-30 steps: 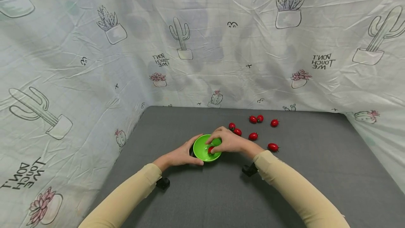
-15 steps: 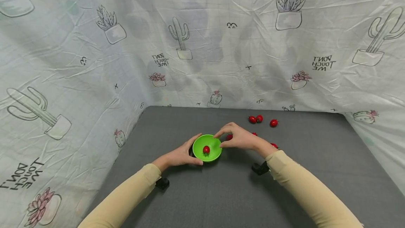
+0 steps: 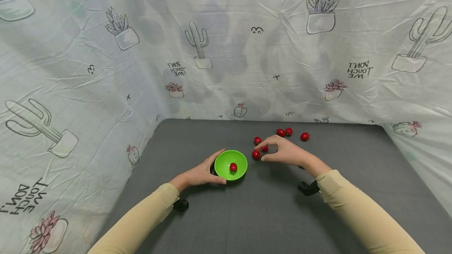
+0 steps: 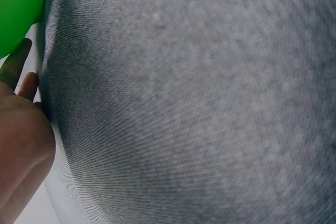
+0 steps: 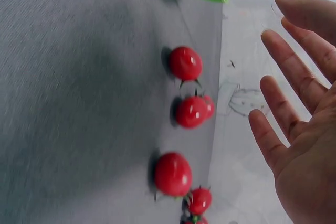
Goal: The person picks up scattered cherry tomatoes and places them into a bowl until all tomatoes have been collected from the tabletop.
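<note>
A green bowl point(image 3: 239, 160) sits on the grey table point(image 3: 247, 214) with one red cherry tomato point(image 3: 233, 167) inside. My left hand point(image 3: 208, 171) holds the bowl's left side, thumb along the near rim; the left wrist view shows only the bowl's edge point(image 4: 18, 3) and my fingers point(image 4: 16, 72). My right hand point(image 3: 263, 154) hovers open and empty to the right of the bowl, fingers straight point(image 5: 278, 124). It is just above loose tomatoes: one by the fingertips point(image 3: 256, 154), another behind point(image 3: 257, 140). The right wrist view shows the same tomatoes point(image 5: 185, 63) point(image 5: 191, 112) point(image 5: 172, 173) below the palm.
Three more tomatoes point(image 3: 280, 132) point(image 3: 289, 131) point(image 3: 304, 136) lie near the table's back edge. A cactus-print cloth point(image 3: 106, 81) walls the table at the back and both sides. Small black wrist mounts point(image 3: 181, 205) point(image 3: 308, 188) hang under my sleeves.
My right hand let a tomato go in the bowl, then drew out and moved right over the loose tomatoes, opening. My left hand stayed on the bowl.
</note>
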`<state>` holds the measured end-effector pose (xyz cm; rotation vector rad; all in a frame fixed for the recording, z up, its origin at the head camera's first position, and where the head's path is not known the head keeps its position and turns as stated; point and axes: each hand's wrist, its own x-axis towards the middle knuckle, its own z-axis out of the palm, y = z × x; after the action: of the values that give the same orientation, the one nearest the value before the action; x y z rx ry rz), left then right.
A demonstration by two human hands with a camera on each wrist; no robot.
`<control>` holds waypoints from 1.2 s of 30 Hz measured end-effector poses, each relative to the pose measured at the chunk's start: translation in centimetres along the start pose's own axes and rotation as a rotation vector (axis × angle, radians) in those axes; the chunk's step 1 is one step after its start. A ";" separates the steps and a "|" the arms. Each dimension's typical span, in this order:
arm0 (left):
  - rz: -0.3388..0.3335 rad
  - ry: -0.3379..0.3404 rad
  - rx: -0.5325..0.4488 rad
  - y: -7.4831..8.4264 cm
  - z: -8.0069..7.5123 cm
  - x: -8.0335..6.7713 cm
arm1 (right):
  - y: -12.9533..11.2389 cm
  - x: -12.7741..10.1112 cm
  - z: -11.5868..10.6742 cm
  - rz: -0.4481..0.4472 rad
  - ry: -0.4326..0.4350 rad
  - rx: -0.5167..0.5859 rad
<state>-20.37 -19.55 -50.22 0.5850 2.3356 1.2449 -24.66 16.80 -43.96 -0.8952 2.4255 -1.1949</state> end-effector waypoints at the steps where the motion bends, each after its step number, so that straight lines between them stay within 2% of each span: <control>1: 0.001 0.000 -0.003 0.0 0.0 0.0 | 0.2 -0.3 -0.2 0.005 0.006 0.006; 6: 0.003 0.001 -0.014 0.1 0.1 0.0 | 0.8 -2.0 -1.5 0.043 0.034 0.012; 14: -0.005 0.002 -0.014 0.1 0.1 -0.2 | 2.1 -4.9 -3.5 0.164 0.095 -0.033; 20: 0.005 -0.002 -0.009 0.0 0.1 -0.2 | 3.5 -6.9 -4.7 0.194 0.137 -0.057; 29: 0.008 -0.009 -0.017 0.0 0.0 -0.1 | 5.7 -9.2 -5.1 0.174 0.166 -0.076; 36: 0.009 -0.010 -0.013 0.0 0.1 -0.1 | 7.5 -10.0 -4.9 0.143 0.182 -0.134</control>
<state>-20.21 -19.56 -50.21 0.5967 2.3179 1.2573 -22.51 29.75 -46.98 -0.6591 2.6911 -1.1169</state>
